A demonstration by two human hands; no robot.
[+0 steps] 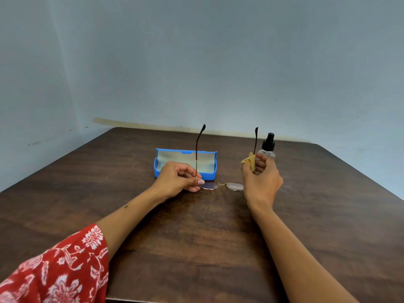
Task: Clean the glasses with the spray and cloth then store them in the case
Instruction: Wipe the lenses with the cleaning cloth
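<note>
One dark wood table (196, 248) across lower frame. Blue case (209, 174) open at centre, lid up. Left hand (178, 179) centre frame, pinching glasses (220, 185) at hinge, lenses down near table, temples up. Right hand (261, 180) right of centre, closed on yellow cloth (250, 161) around other temple. Spray bottle (267, 146) just behind, upright.

Open case (185, 164) and spray bottle (268, 146) blocking the far table (196, 237); near wood bare; upright glasses (220, 185) temples between.
</note>
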